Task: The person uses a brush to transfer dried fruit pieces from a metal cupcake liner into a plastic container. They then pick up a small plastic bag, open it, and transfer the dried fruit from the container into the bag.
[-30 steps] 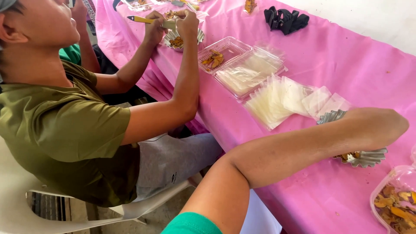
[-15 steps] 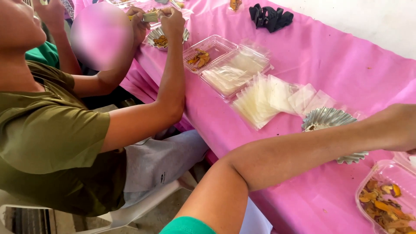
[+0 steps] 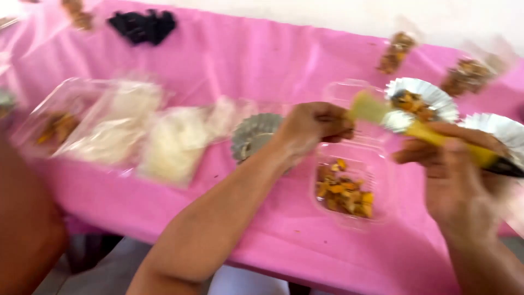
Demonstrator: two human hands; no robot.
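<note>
Two hands work above a pink-covered counter (image 3: 229, 60). Right hand (image 3: 456, 180) grasps a yellow-handled utensil (image 3: 431, 134), fingers curled around its handle, its pale blade end reaching toward a silver foil cup (image 3: 431, 93) that holds a little brown and orange filling. Left hand (image 3: 314, 124) is clenched at the utensil's blade end, just beside the cup; whether it pinches anything cannot be told through the blur. Below and between the hands lies an open clear plastic container (image 3: 376, 164) with orange and brown pieces. A second foil cup (image 3: 502, 128) sits behind the right hand; a grey stack of cups (image 3: 252, 134) lies behind the left wrist. Good practice, in judgement: steady the cup and tip the blade gently, so that nothing spills.
</note>
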